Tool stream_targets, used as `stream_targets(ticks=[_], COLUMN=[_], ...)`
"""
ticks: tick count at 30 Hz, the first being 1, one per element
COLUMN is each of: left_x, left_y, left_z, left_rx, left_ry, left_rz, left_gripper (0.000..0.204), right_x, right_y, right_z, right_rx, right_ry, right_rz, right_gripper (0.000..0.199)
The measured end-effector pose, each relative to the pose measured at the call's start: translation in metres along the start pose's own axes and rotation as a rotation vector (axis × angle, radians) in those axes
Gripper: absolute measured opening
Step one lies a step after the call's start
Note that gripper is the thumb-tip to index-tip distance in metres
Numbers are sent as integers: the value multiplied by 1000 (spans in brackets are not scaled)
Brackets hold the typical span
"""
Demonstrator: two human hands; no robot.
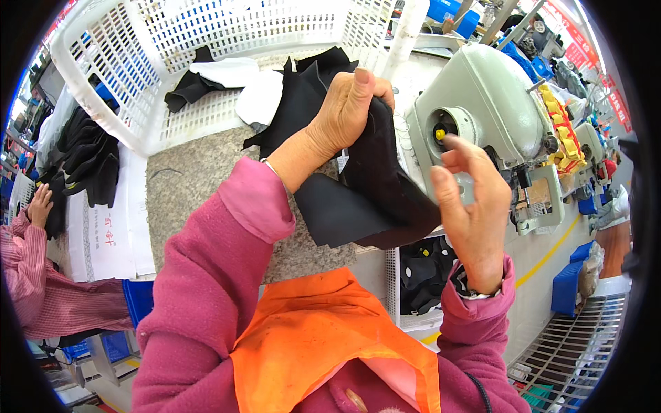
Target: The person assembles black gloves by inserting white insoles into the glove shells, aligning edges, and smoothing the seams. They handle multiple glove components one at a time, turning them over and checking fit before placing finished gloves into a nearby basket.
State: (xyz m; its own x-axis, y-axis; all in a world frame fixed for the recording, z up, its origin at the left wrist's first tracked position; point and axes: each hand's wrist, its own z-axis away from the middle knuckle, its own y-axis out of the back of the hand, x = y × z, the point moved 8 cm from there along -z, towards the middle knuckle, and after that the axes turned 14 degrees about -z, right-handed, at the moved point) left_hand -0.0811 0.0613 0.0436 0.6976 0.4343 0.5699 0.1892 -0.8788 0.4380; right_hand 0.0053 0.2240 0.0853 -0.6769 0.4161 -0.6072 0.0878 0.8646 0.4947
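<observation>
Hanging below the left hand [348, 110], which pinches its top, the black cloth [389, 179] sits over the desk's [200, 199] right edge, beside the right hand [478, 210], whose fingers are apart.

Workshop with a sewing machine [492, 103]

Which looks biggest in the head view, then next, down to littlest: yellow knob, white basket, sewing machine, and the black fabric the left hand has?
1. White basket
2. Sewing machine and black fabric in the left hand: too alike to rank
3. Yellow knob
</observation>
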Motion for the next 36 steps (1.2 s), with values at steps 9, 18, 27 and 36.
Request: stream_targets(ticks=[9, 18, 27, 36], left_x=[16, 15, 5, -6], left_y=[4, 3, -7, -2], left_z=[-4, -5, -7, 8], left_rx=[-25, 42, -59, 58], left_ry=[-112, -103, -87, -28], left_rz=[-6, 88, 176, 195], left_gripper=[93, 91, 90, 75], right_x=[0, -12, -6, -13], right_y=[-65, -51, -57, -52], right_z=[-20, -21, -19, -15], right_rx=[-270, -149, -179, -81], right_ry=[151, 282, 232, 278], right_rz=[292, 240, 237, 446], right_gripper=[34, 30, 36, 38])
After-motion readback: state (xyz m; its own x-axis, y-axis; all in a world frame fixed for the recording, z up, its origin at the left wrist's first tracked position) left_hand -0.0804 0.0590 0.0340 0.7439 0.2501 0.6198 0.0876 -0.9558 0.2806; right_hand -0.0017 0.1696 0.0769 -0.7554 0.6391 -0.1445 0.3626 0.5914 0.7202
